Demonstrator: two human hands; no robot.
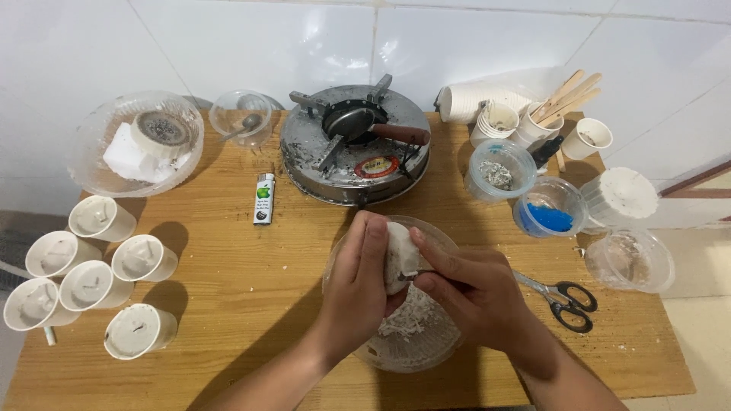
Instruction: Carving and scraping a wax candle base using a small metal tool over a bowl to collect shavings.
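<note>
Two hands, left hand (pixel 358 285) and right hand (pixel 468 285), clamp a white wax chunk (pixel 399 257), long axis upright, above the bowl (pixel 426 346).

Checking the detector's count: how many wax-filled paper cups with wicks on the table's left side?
5, all near the left edge: back cup, then cups at and, then and the outermost. A sixth sits nearest the front, so 6 total. None seem hidden.

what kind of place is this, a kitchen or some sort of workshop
Probably a small home candle-making setup rather than a kitchen: a wooden table against a white tiled wall, a portable stove, paper cups filled with wax and wicks, and both hands crumbling a white wax lump over a clear bowl.
</note>
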